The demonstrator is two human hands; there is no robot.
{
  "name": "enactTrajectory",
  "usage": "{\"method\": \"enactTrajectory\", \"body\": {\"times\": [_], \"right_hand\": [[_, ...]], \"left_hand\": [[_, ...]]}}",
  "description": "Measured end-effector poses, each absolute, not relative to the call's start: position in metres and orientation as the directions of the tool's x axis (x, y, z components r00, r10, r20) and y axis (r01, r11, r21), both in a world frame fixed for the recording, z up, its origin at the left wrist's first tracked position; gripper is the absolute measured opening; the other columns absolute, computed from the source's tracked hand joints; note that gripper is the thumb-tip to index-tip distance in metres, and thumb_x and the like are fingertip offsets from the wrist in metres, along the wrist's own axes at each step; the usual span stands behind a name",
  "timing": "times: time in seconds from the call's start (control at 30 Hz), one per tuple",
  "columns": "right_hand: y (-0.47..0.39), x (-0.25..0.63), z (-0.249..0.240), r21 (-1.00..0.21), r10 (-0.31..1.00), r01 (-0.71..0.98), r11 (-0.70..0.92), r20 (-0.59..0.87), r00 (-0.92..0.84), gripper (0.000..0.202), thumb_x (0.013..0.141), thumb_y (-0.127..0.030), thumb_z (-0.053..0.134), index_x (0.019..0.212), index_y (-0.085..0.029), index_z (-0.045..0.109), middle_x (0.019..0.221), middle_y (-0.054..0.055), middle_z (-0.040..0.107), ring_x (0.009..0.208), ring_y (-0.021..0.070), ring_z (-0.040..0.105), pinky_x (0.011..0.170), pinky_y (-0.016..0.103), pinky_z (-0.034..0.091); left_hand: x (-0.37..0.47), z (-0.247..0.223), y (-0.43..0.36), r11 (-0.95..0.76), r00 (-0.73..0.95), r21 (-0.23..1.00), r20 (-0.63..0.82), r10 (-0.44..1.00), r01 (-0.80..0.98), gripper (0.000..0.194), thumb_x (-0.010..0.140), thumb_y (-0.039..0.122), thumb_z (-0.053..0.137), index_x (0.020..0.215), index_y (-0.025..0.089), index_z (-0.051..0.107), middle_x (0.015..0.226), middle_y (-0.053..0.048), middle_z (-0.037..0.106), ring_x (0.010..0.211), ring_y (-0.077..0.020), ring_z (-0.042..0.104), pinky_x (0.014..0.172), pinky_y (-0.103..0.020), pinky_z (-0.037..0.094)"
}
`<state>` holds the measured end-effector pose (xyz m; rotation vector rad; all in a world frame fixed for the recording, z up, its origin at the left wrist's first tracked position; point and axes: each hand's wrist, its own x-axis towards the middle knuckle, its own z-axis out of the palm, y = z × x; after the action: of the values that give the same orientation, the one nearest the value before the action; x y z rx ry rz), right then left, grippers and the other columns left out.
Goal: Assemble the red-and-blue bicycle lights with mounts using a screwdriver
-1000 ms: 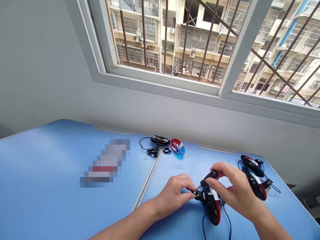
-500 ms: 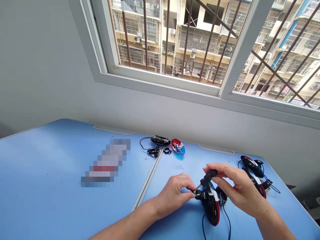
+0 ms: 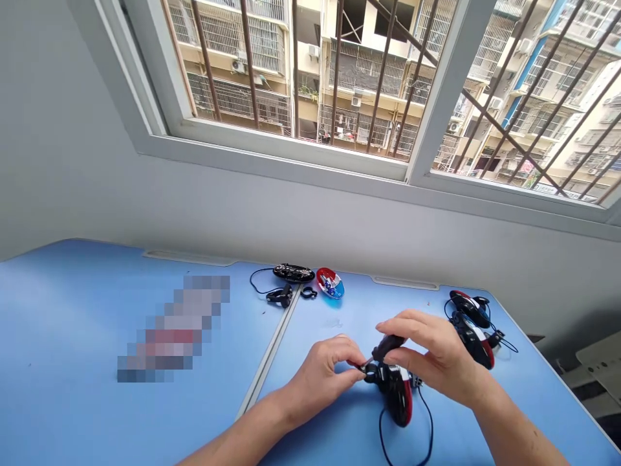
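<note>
The driver [image 3: 385, 347] is held by its dark handle between the thumb and fingers of the right hand [image 3: 429, 359], which is closed around it. Its thin shaft is slanted down and leftward to the clamp [image 3: 372, 373]; whether the tip is seated in a screw cannot be told. The clamp's end is pinched between the thumb and forefinger of the left hand [image 3: 324, 375], whose other fingers are curled. The clamp is joined to the horn [image 3: 400, 398], a black, white and red oval set on edge on the blue surface [image 3: 194, 421], between the two hands and partly hidden by the driver and right hand. A black cable [image 3: 431, 427] is looped from it toward the near edge.

Beyond the right hand, two similar horns [image 3: 473, 340] are placed close together near the right edge. At the far edge, beside the seam [image 3: 272, 356], a black shell [image 3: 294, 272] is seen with a bracket [image 3: 280, 296], a small ring [image 3: 308, 293] and a red-and-blue dish [image 3: 330, 283] in which small parts are held. On the left, an item [image 3: 169, 330] is obscured by pixelation. The surface is backed by a wall [image 3: 272, 207] and a barred window [image 3: 291, 145].
</note>
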<state>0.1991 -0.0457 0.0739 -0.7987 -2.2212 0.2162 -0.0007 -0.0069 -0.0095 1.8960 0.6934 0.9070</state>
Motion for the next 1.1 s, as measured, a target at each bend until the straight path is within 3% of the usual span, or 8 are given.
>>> {"method": "enactTrajectory", "body": {"times": [0.2, 0.3, 0.43, 0.6, 0.67, 0.8, 0.93, 1.1], "right_hand": [[-0.051, 0.207, 0.082, -0.481, 0.628, 0.417, 0.771, 0.472, -0.618, 0.051, 0.09, -0.005, 0.043, 0.137, -0.024, 0.038, 0.108, 0.008, 0.065, 0.097, 0.017, 0.062, 0.081, 0.03, 0.052], [-0.051, 0.207, 0.082, -0.519, 0.617, 0.37, 0.771, 0.462, -0.637, 0.054, 0.09, -0.004, 0.043, 0.139, -0.026, 0.037, 0.112, 0.007, 0.066, 0.099, 0.0155, 0.062, 0.085, 0.031, 0.051], [-0.048, 0.204, 0.075, -0.567, 0.686, 0.399, 0.72, 0.496, -0.533, 0.045, 0.089, -0.008, 0.05, 0.13, -0.027, 0.048, 0.1, 0.003, 0.069, 0.085, 0.0134, 0.064, 0.066, 0.023, 0.052], [-0.044, 0.196, 0.068, -0.429, 0.667, 0.53, 0.732, 0.609, -0.428, 0.012, 0.087, -0.025, 0.061, 0.098, -0.019, 0.062, 0.069, 0.002, 0.064, 0.06, 0.0126, 0.057, 0.054, 0.023, 0.047], [-0.043, 0.193, 0.067, -0.375, 0.64, 0.554, 0.743, 0.643, -0.422, 0.013, 0.088, -0.029, 0.06, 0.093, -0.018, 0.062, 0.066, 0.002, 0.063, 0.057, 0.0126, 0.056, 0.053, 0.023, 0.046], [-0.045, 0.192, 0.07, -0.337, 0.591, 0.518, 0.787, 0.653, -0.474, 0.02, 0.094, -0.027, 0.05, 0.11, -0.017, 0.058, 0.082, 0.008, 0.067, 0.072, 0.016, 0.061, 0.064, 0.027, 0.051], [-0.049, 0.197, 0.075, -0.404, 0.614, 0.463, 0.789, 0.564, -0.552, 0.039, 0.094, -0.012, 0.041, 0.132, -0.021, 0.044, 0.108, 0.01, 0.066, 0.095, 0.0167, 0.062, 0.081, 0.031, 0.053], [-0.05, 0.2, 0.074, -0.474, 0.653, 0.45, 0.757, 0.555, -0.515, 0.038, 0.092, -0.013, 0.046, 0.128, -0.025, 0.048, 0.099, 0.004, 0.07, 0.086, 0.0138, 0.066, 0.074, 0.026, 0.054]], "left_hand": [[0.0, -0.01, -0.005, -0.439, 0.578, 0.894, 0.313, 0.753, 0.087, 0.02, 0.069, 0.006, 0.06, 0.074, 0.021, 0.073, 0.077, -0.002, 0.069, 0.076, -0.0174, 0.062, 0.074, -0.028, 0.048], [0.0, -0.009, -0.006, -0.429, 0.578, 0.899, 0.303, 0.758, 0.091, 0.021, 0.069, 0.005, 0.059, 0.073, 0.021, 0.073, 0.076, -0.002, 0.069, 0.077, -0.018, 0.062, 0.076, -0.028, 0.048], [-0.001, -0.008, -0.008, -0.403, 0.586, 0.91, 0.274, 0.763, 0.099, 0.02, 0.069, 0.006, 0.06, 0.073, 0.02, 0.073, 0.077, -0.003, 0.068, 0.078, -0.0184, 0.062, 0.076, -0.028, 0.047], [0.0, -0.008, -0.007, -0.409, 0.587, 0.904, 0.266, 0.765, 0.123, 0.019, 0.069, 0.007, 0.06, 0.072, 0.02, 0.073, 0.076, -0.003, 0.068, 0.076, -0.0182, 0.061, 0.074, -0.028, 0.047], [0.0, -0.008, -0.007, -0.413, 0.587, 0.902, 0.267, 0.765, 0.128, 0.019, 0.069, 0.007, 0.059, 0.072, 0.02, 0.073, 0.077, -0.003, 0.068, 0.077, -0.0184, 0.062, 0.074, -0.028, 0.047], [0.0, -0.008, -0.006, -0.415, 0.588, 0.9, 0.266, 0.764, 0.132, 0.018, 0.069, 0.008, 0.059, 0.072, 0.02, 0.072, 0.076, -0.002, 0.068, 0.076, -0.0178, 0.061, 0.074, -0.027, 0.047], [0.0, -0.006, -0.008, -0.412, 0.581, 0.902, 0.27, 0.768, 0.126, 0.017, 0.067, 0.008, 0.059, 0.069, 0.021, 0.071, 0.074, -0.002, 0.067, 0.074, -0.017, 0.061, 0.073, -0.027, 0.048], [0.0, -0.006, -0.009, -0.392, 0.577, 0.91, 0.249, 0.778, 0.136, 0.018, 0.067, 0.009, 0.058, 0.069, 0.021, 0.071, 0.075, -0.002, 0.068, 0.075, -0.0172, 0.061, 0.074, -0.027, 0.047]]}}
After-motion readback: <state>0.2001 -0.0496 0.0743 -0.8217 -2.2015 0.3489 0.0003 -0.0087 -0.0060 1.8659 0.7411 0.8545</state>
